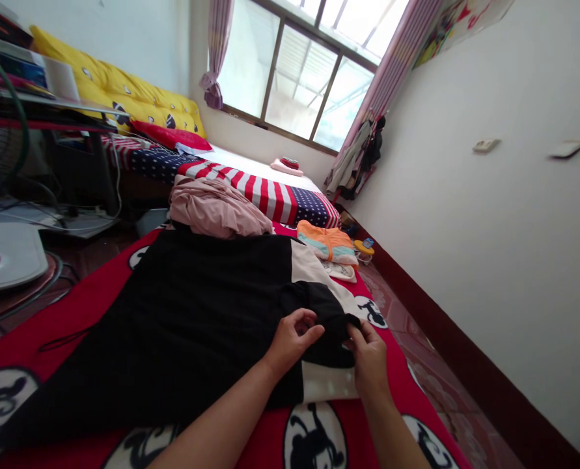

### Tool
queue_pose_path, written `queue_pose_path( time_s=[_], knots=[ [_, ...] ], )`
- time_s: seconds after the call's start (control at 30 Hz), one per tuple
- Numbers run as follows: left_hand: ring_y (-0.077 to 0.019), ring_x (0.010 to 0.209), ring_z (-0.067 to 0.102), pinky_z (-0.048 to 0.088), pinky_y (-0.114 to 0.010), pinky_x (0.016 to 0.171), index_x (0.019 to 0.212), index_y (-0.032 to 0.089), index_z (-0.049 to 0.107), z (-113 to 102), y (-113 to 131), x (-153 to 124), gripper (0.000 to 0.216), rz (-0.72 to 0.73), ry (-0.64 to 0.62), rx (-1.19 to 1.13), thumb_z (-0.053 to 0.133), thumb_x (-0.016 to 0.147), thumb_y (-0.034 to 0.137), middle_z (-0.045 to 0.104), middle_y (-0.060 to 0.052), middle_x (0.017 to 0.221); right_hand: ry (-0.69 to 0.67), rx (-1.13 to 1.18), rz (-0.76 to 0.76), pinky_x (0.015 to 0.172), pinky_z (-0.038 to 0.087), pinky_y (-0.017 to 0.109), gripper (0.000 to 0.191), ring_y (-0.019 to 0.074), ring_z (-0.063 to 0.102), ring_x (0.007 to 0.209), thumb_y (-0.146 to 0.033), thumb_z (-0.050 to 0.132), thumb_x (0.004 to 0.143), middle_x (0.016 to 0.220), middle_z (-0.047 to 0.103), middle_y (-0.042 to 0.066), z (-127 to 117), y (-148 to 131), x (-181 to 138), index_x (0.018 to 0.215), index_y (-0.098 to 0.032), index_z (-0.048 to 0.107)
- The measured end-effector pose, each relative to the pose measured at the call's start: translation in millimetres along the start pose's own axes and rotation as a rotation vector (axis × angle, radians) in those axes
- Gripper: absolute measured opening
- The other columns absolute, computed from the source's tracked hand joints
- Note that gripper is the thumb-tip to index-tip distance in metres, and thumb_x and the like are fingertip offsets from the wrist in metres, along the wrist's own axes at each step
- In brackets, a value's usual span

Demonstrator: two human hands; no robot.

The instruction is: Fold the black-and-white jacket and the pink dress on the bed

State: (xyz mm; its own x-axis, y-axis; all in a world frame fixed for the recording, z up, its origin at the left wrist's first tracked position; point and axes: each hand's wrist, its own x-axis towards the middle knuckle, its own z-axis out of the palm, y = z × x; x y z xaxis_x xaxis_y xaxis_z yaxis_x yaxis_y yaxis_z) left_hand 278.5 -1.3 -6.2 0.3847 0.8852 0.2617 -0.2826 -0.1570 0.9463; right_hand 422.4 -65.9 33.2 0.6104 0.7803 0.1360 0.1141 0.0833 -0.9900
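Note:
A black garment [182, 312] with a cream panel lies spread over a red blanket [397, 365] with black-and-white cartoon prints. My left hand [292, 342] has its fingers curled, pinching the black sleeve fabric near the garment's right side. Just beside it, my right hand [368, 355] pinches the edge of the same sleeve [323, 312]. Both forearms reach in from the bottom of the view.
A pile of pink cloth [216, 208] lies beyond the garment, and folded orange and teal clothes [329, 244] sit to its right. A striped star-patterned mattress [270, 192] stretches toward the window. A desk with cables stands at left, a white wall at right.

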Motion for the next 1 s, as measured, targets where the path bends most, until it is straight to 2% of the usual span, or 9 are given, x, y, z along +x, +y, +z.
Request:
queue_pose_path(
  time_s=[0.1, 0.2, 0.3, 0.43, 0.57, 0.7, 0.8, 0.9, 1.0],
  knots=[
    [-0.0155, 0.072, 0.063, 0.048, -0.022, 0.062, 0.097, 0.014, 0.066, -2, 3, -5, 0.037, -0.006, -0.049, -0.018, 0.075, 0.072, 0.04, 0.068, -0.005, 0.085, -0.016, -0.051, -0.073, 0.074, 0.053, 0.032, 0.036, 0.0235, 0.065, 0.09, -0.036, 0.072, 0.067, 0.096, 0.071, 0.006, 10, 4, -4, 0.096, -0.017, 0.067],
    [-0.0173, 0.074, 0.063, 0.049, -0.025, 0.066, 0.09, 0.013, 0.067, -2, 3, -5, 0.031, -0.019, -0.081, -0.044, 0.076, 0.071, 0.037, 0.069, -0.006, 0.083, 0.025, -0.077, -0.126, 0.085, 0.05, 0.035, 0.039, 0.0244, 0.062, 0.1, -0.03, 0.069, 0.064, 0.104, 0.068, 0.007, 18, 9, -6, 0.101, -0.019, 0.063],
    [-0.0178, 0.074, 0.063, 0.049, -0.025, 0.066, 0.084, 0.014, 0.066, -1, 0, -6, 0.028, -0.025, -0.061, -0.074, 0.079, 0.067, 0.032, 0.068, -0.005, 0.08, 0.064, -0.08, -0.032, 0.078, 0.052, 0.035, 0.048, 0.0244, 0.064, 0.092, -0.03, 0.068, 0.059, 0.099, 0.068, 0.007, 22, 17, -7, 0.105, -0.019, 0.056],
    [-0.0173, 0.075, 0.063, 0.048, -0.024, 0.067, 0.08, 0.014, 0.066, -1, -1, -6, 0.027, -0.061, -0.103, -0.158, 0.082, 0.062, 0.026, 0.068, -0.004, 0.08, 0.023, -0.111, 0.092, 0.071, 0.052, 0.034, 0.052, 0.0242, 0.066, 0.083, -0.027, 0.068, 0.055, 0.094, 0.068, 0.006, 21, 27, -9, 0.104, -0.02, 0.053],
    [-0.0131, 0.07, 0.063, 0.048, -0.021, 0.066, 0.079, 0.014, 0.064, -4, 5, -5, 0.027, -0.122, -0.059, -0.373, 0.082, 0.063, 0.028, 0.069, -0.002, 0.077, 0.027, -0.115, 0.062, 0.072, 0.051, 0.032, 0.049, 0.0235, 0.064, 0.085, -0.02, 0.065, 0.05, 0.091, 0.068, 0.005, 17, 22, -11, 0.098, -0.019, 0.056],
    [-0.0114, 0.066, 0.063, 0.049, -0.019, 0.058, 0.082, 0.014, 0.065, -7, 9, -4, 0.029, -0.229, 0.007, -0.496, 0.079, 0.068, 0.034, 0.069, -0.002, 0.075, 0.022, -0.081, -0.023, 0.075, 0.051, 0.032, 0.049, 0.0234, 0.062, 0.095, -0.018, 0.061, 0.055, 0.102, 0.066, 0.006, 12, 10, -17, 0.104, -0.019, 0.055],
    [-0.0132, 0.067, 0.064, 0.052, -0.022, 0.058, 0.083, 0.014, 0.064, -8, 6, -4, 0.032, -0.259, 0.02, -0.549, 0.079, 0.067, 0.037, 0.069, -0.003, 0.078, 0.029, -0.194, -0.196, 0.079, 0.051, 0.035, 0.043, 0.0246, 0.06, 0.102, -0.022, 0.064, 0.066, 0.11, 0.062, 0.009, 10, 2, -29, 0.108, -0.02, 0.054],
    [-0.0128, 0.065, 0.064, 0.051, -0.02, 0.052, 0.083, 0.014, 0.063, -8, 3, -3, 0.034, -0.267, 0.042, -0.529, 0.078, 0.067, 0.04, 0.068, -0.002, 0.077, 0.158, -0.482, -0.563, 0.086, 0.047, 0.039, 0.024, 0.0249, 0.057, 0.106, -0.022, 0.062, 0.076, 0.109, 0.061, 0.009, 9, -6, -44, 0.1, -0.021, 0.06],
    [-0.0119, 0.063, 0.063, 0.049, -0.019, 0.05, 0.083, 0.014, 0.063, -7, 3, -2, 0.035, -0.272, 0.044, -0.503, 0.078, 0.067, 0.042, 0.067, -0.002, 0.076, 0.068, -0.653, -0.813, 0.086, 0.048, 0.037, 0.012, 0.0216, 0.06, 0.096, -0.017, 0.057, 0.082, 0.096, 0.064, 0.007, 9, -10, -55, 0.088, -0.023, 0.066]
  ],
)
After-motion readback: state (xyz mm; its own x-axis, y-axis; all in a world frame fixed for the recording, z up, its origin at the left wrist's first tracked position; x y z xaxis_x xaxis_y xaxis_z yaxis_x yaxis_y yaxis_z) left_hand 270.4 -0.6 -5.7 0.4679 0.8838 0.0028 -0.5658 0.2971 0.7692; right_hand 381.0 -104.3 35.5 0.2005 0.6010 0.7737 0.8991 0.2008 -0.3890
